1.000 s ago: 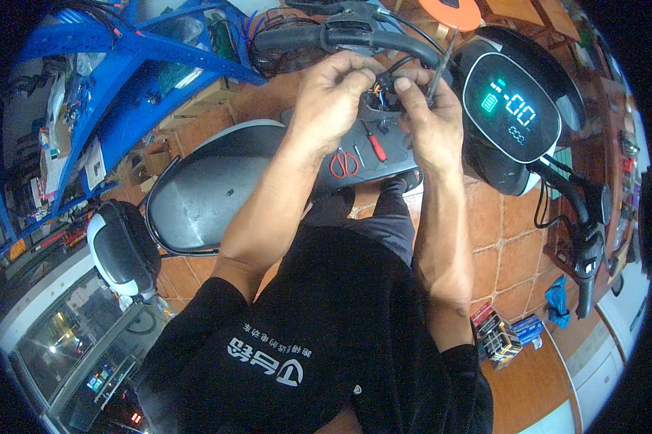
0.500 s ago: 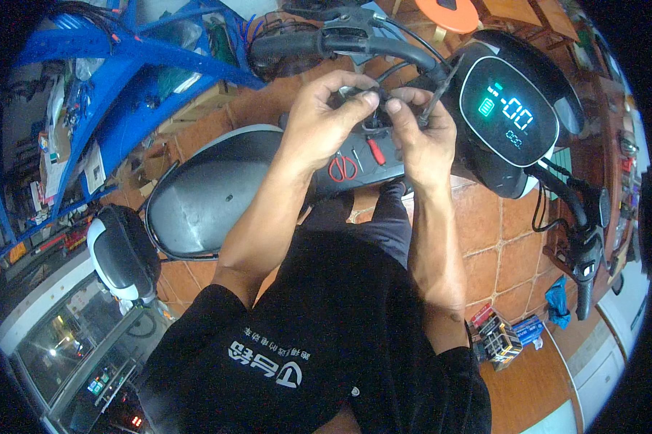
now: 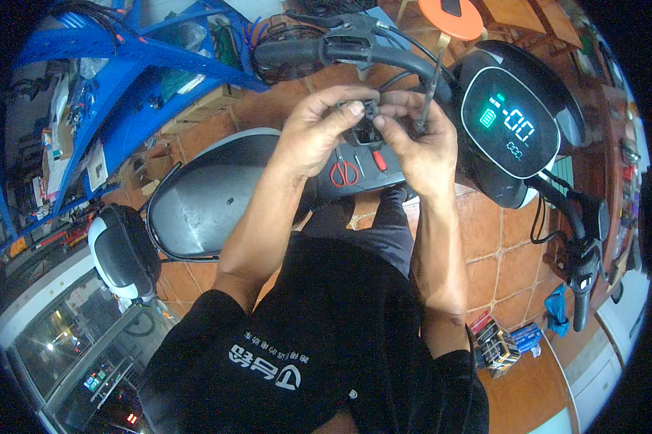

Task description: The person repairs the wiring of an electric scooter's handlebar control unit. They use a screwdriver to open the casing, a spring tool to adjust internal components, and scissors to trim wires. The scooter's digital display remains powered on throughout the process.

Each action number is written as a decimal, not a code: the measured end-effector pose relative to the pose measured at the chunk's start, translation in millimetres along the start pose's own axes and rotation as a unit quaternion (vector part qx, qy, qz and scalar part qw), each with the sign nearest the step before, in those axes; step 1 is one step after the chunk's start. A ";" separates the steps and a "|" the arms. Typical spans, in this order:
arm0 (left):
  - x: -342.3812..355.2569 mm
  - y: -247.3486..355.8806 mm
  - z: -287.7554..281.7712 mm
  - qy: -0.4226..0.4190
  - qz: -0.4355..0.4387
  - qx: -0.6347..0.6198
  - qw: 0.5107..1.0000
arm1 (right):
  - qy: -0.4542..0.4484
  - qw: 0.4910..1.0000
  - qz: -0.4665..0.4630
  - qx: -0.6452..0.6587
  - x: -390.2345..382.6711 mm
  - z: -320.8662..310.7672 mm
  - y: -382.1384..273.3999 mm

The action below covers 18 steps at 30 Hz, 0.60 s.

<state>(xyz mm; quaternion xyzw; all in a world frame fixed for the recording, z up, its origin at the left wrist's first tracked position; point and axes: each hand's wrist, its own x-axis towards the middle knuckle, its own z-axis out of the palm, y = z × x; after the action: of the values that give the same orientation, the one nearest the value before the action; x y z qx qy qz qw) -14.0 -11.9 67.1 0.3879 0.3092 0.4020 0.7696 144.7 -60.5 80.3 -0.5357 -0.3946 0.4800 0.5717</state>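
Both hands are over the scooter's footboard, holding a small black plastic housing (image 3: pixel 368 124) with a hollow, uneven inside. My left hand (image 3: pixel 319 126) pinches its left side between thumb and fingers. The thumb of my right hand (image 3: pixel 420 141) presses its right side. A thin dark rod (image 3: pixel 431 87), like a screwdriver shaft, sticks up from between the right fingers; its lower end is hidden in the hand. Beneath, on the footboard (image 3: pixel 333 189), lie red-handled scissors (image 3: pixel 344 173), a slim silver piece (image 3: pixel 360 162) and a red-handled tool (image 3: pixel 379 160), partly covered by the housing.
The handlebar (image 3: pixel 369 52) with brake lever and cables runs just beyond my hands. A lit display (image 3: pixel 510 123) stands to the right, the black seat (image 3: pixel 210 195) to the left. Blue shelving (image 3: pixel 80 94), an orange stool (image 3: pixel 452 18) and small boxes (image 3: pixel 496 347) surround the scooter.
The housing has tipped so its hollow inside shows more, and my hands have dropped slightly. The rod in my right hand stands more upright. The head view has shifted a little.
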 end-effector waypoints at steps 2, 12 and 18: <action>-0.5 -2.9 -2.2 0.008 0.034 0.053 0.998 | 0.004 1.000 -0.011 -0.025 0.2 -0.5 2.0; -6.8 14.1 -6.0 -0.015 0.012 0.143 0.990 | -0.001 0.997 -0.013 -0.079 -2.1 4.6 -4.6; -5.9 11.0 -9.5 -0.022 0.028 0.139 0.990 | -0.026 0.997 0.012 -0.075 1.9 -0.8 -6.2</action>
<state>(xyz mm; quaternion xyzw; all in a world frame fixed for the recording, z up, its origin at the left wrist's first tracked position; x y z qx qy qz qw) -28.5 -9.5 72.5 0.5081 0.3340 0.3678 0.7036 146.7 -58.6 86.2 -0.5693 -0.4374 0.4697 0.5137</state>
